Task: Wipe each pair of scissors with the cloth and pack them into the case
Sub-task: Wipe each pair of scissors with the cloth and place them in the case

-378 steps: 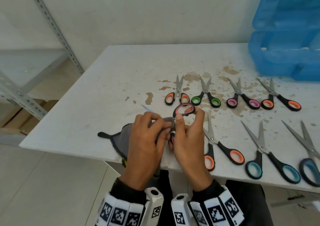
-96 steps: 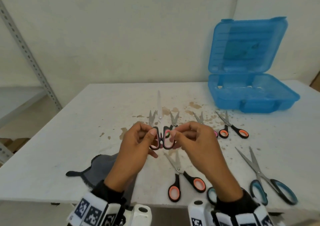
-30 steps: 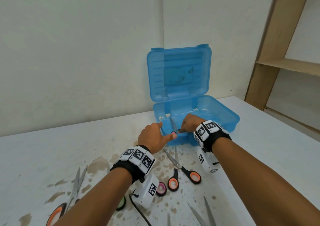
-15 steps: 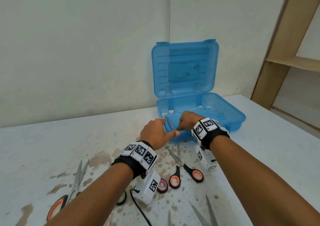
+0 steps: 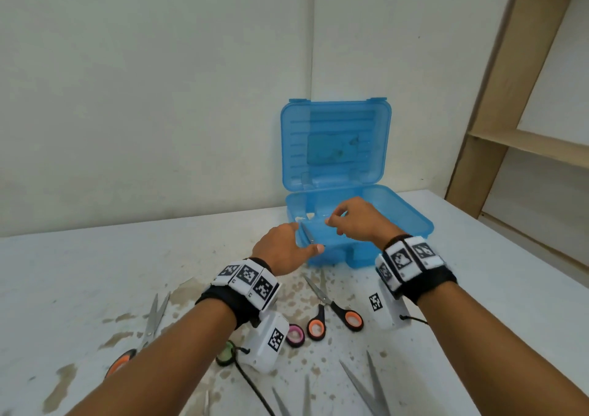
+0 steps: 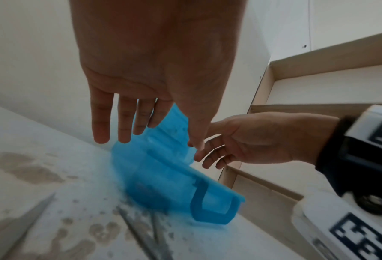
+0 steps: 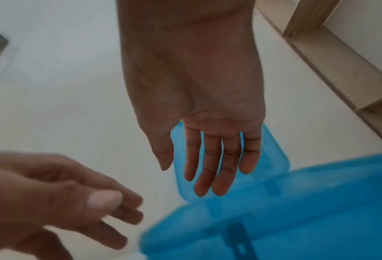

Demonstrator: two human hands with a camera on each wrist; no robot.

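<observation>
Both hands empty, fingers loose/straight, nothing pinched. Your left hand (image 5: 284, 248) hovers at the front-left rim of the translucent blue plastic case (image 5: 401, 221); palm down in the left wrist view, fingers hanging straight. Your right hand (image 5: 357, 221) sits over the case's open bottom tray, fingers relaxed, per the right wrist view (image 7: 207, 133) holding nothing.

Scissors w/ steel blades (image 5: 307, 233) lie in the tray's left side, tips toward the back, just beside your left thumb; handles hidden behind the hand, can't tell if touching. Case lid stands upright against the wall, tray sits on the stained white table (image 5: 95, 272).

Other pairs on the table, near edge, outside the case:
- black-handled scissors w/ orange-lined loops (image 5: 331, 310), just in front of the case, between your wrists
- pink-lined loop (image 5: 294, 336) and green-lined loop (image 5: 225, 356), mostly hidden by the left wrist cam
- orange-handled pair (image 5: 140, 339), far left
- more blade tips along the bottom edge, handles out of frame

Cloth not in view.
</observation>
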